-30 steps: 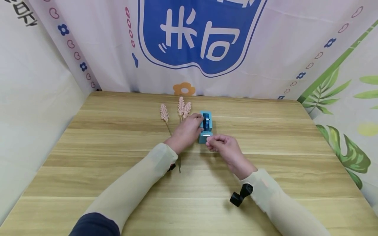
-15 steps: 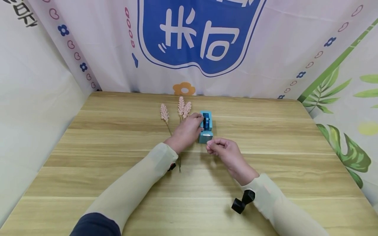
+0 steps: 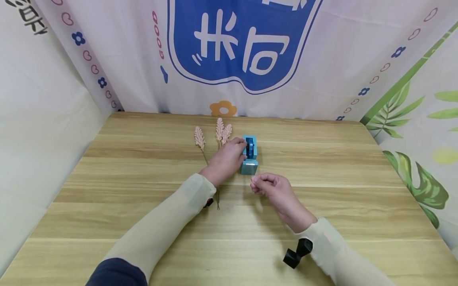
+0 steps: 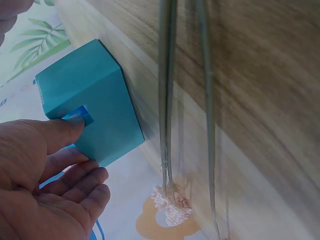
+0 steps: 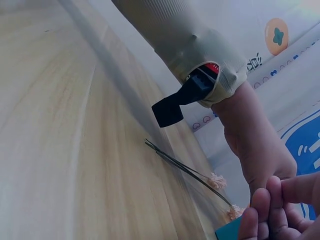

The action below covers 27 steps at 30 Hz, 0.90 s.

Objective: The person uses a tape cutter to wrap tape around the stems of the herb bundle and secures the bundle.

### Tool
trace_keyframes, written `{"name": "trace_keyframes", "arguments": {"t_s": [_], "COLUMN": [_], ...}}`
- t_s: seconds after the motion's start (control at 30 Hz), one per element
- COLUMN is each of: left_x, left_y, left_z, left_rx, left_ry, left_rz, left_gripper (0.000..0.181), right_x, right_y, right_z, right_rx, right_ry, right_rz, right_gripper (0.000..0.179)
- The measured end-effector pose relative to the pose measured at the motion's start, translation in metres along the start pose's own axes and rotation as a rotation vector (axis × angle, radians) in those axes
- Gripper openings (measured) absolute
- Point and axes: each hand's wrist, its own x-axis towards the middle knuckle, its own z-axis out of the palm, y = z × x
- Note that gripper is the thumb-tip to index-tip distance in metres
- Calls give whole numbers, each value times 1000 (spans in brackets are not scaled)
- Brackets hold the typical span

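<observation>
A teal tape dispenser (image 3: pixel 248 167) with a blue roll of tape (image 3: pixel 251 147) stands on the table. My left hand (image 3: pixel 224 159) grips its left side; in the left wrist view the thumb presses by the side opening and the other fingers curl against the wall. Just in front of the cutter, my right hand (image 3: pixel 273 190) pinches the end of a clear, hardly visible tape strip between thumb and forefinger. Three pink artificial flowers (image 3: pixel 199 137) lie left of the dispenser, their stems (image 4: pixel 165 100) partly under my left hand and wrist in the head view.
The wooden table (image 3: pixel 143 167) backs onto a white printed curtain (image 3: pixel 136 59). A black wrist camera (image 3: pixel 298 253) juts from my right sleeve, low over the tabletop. Leaf-patterned cloth (image 3: pixel 415 139) hangs at the right.
My right hand has drawn back toward me, a short way off the dispenser's front, still pinching. My left hand, the dispenser and the flowers have stayed put.
</observation>
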Motion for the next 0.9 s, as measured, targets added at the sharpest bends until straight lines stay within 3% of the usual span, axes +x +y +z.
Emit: {"name": "trace_keyframes", "arguments": {"t_s": [0.47,0.9], "left_x": [0,1], "left_y": [0,-1], "left_z": [0,2], "left_rx": [22,23], "left_ry": [15,10], "left_rz": [14,12], "left_gripper": [48,48], "right_x": [-14,-24], "right_y": [1,2], "right_z": [2,4], "right_rx": [56,66], "right_ry": [-23,-13], "right_rz": [8,7], "right_gripper": [11,12]}}
